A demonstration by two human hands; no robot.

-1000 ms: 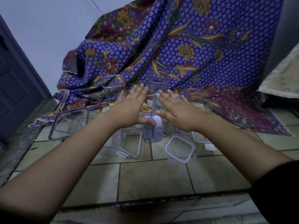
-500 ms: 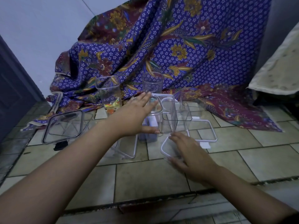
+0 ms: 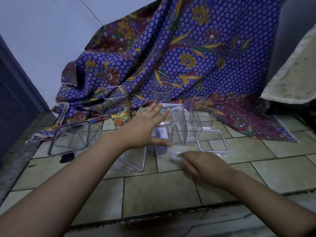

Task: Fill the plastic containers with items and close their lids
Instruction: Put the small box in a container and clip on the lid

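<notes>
My left hand point(image 3: 145, 129) lies flat, fingers spread, on the lid of a clear container point(image 3: 166, 117) that holds pale items; the thumb touches its front side. My right hand point(image 3: 196, 161) is low on the tiled floor, fingers curled over a small clear lid point(image 3: 174, 155) of which only a blurred white edge shows. A tall container point(image 3: 117, 103) with colourful items in its bottom stands behind my left wrist. Another tall clear container point(image 3: 160, 93) stands at the back. Two open clear containers point(image 3: 181, 129) stand to the right of the lidded one.
A wide flat container with a dark-rimmed lid point(image 3: 70, 137) sits at the left. Loose clear lids lie on the floor point(image 3: 138, 161) and at the right point(image 3: 213, 141). A batik cloth point(image 3: 188, 48) drapes behind, a door point(image 3: 10, 100) is left, a pale cushion point(image 3: 294, 74) right.
My right hand has left the container's lid, dropped to the floor and closed over the small lid. My left hand stays flat on the container. The view has tilted slightly.
</notes>
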